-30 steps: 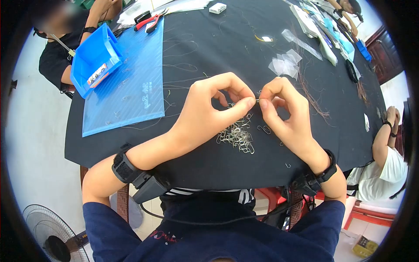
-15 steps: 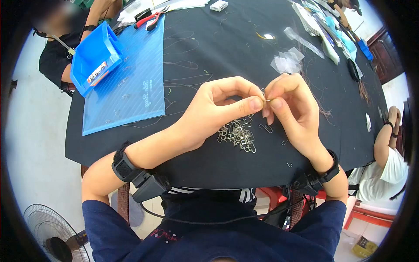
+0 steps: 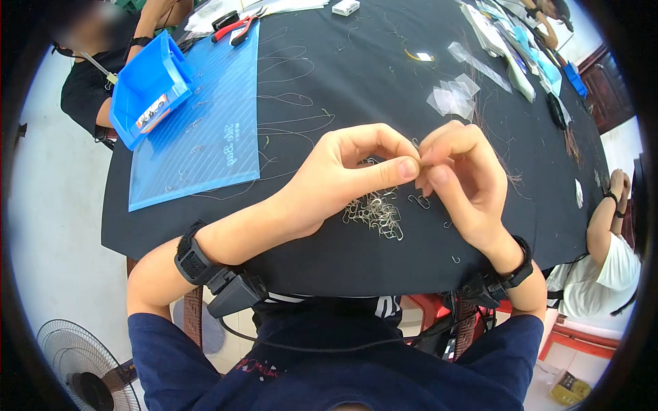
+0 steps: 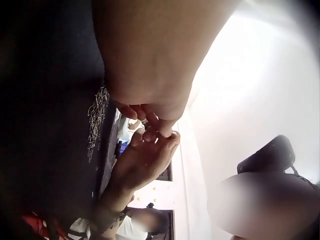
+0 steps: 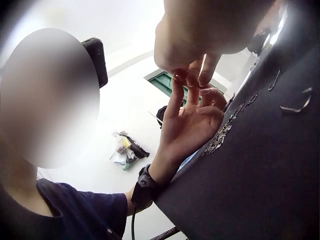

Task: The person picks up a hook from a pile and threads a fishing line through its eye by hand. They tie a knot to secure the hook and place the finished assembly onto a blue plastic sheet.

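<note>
Above the black tabletop, both hands meet at the fingertips. The left hand pinches a tiny fish hook between thumb and index finger, its bend just showing above the fingertips. Curled in from the other side, the right hand has its thumb and fingertips at the same hook, most of which the fingers hide. In the right wrist view the left hand reaches up to meet the right. A heap of loose fish hooks lies below the hands, with a few single hooks just to its right.
A blue plastic file bag with fine lines trailing off it lies at left, a blue bin on its edge. Red-handled pliers lie beyond. Clear plastic pieces and papers are at the far right. Other people sit around the table.
The hands have drawn closer together, with the fingertips shifting slightly right. The short metal shank seen between them earlier is now covered by the right fingers.
</note>
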`<state>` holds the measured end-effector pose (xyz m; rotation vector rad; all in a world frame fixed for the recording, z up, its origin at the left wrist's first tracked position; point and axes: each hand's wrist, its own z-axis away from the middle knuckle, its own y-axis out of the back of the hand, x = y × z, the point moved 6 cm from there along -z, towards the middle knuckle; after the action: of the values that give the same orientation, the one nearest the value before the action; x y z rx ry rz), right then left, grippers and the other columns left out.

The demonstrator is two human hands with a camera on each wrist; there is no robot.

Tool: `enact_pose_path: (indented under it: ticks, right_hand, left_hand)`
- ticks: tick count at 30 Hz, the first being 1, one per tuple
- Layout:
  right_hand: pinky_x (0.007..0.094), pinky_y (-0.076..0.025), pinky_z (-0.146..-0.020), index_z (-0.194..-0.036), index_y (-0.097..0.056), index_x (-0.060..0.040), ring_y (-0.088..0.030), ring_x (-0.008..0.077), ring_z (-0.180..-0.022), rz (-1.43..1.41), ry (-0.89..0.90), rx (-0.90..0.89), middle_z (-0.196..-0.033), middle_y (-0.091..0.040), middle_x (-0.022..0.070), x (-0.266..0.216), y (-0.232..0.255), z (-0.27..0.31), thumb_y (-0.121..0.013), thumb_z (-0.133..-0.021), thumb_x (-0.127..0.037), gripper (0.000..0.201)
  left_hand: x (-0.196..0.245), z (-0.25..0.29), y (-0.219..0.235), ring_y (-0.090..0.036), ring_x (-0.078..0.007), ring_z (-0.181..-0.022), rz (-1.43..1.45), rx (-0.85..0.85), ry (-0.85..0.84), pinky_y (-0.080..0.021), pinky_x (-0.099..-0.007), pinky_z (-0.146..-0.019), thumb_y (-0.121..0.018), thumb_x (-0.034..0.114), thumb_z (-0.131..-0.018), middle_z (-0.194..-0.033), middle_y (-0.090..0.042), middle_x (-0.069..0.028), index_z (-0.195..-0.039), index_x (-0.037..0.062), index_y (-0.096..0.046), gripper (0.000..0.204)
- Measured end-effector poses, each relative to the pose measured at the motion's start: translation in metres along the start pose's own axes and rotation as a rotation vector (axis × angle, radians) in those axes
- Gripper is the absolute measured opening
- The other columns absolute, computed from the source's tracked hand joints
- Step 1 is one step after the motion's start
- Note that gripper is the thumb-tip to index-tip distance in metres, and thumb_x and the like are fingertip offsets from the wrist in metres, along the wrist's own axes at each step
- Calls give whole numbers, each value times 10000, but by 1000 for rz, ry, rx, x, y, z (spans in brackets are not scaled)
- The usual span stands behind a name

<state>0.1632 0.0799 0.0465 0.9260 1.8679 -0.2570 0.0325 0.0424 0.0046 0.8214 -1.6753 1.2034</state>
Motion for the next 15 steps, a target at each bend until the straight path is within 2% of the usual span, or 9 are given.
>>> enact_pose_path:
  ticks: [6,9,12,15]
  right_hand:
    - [243,-502,-702,-989,-596,35,-585,130,-822,-33,-17,42,-965,-589,102,2,5,0,-602,-897,16,94]
    - [252,-498,-708,-965,-617,37,-588,131,-810,37,73,46,-951,-603,108,1,5,0,-628,-874,28,92]
    - [251,-490,-706,-952,-631,37,-589,131,-799,76,87,55,-940,-613,111,-1,5,0,-631,-854,57,100]
    - [243,-484,-691,-960,-629,31,-588,128,-796,15,18,46,-946,-609,106,-1,6,-1,-611,-848,76,122]
  left_hand:
    - [-2,-1,-1,-534,-54,-957,37,6,9,-411,-242,-862,-636,171,-923,-1005,-604,28,-1003,78,-625,123]
    - [-4,-1,-3,-525,-45,-945,74,-32,18,-411,-235,-842,-636,177,-925,-1008,-597,34,-1014,81,-625,132]
    - [-5,-1,-1,-563,-91,-977,125,-22,55,-430,-269,-900,-677,189,-898,-988,-643,-10,-1029,41,-656,198]
    - [-4,-1,-1,-565,-89,-970,95,-6,25,-434,-267,-893,-676,186,-898,-979,-644,-9,-1029,39,-656,197]
